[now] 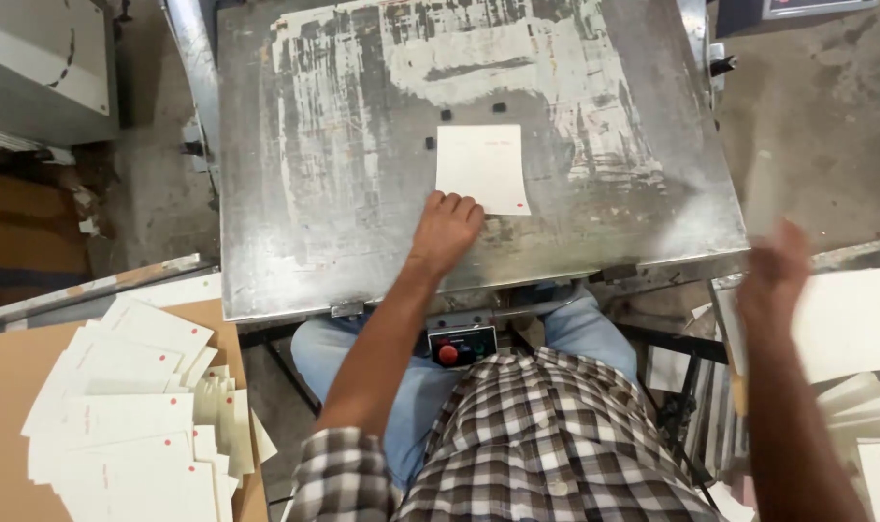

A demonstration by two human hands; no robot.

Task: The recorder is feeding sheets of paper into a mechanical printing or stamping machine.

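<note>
Head view: left hand [447, 230] rests with flat, released fingers on the worn steel table [295, 193], touching the near-left corner of one white paper card [481, 167]. Right hand [773, 275] is blurred at right; its grip cannot be told. Loose white cards [121, 416] lie heaped near left, so some appear finished.

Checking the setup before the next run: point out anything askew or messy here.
The white card lies slightly skewed on the worn metal plate, left hand at its corner. The loose cards at lower left are fanned untidily.
</note>
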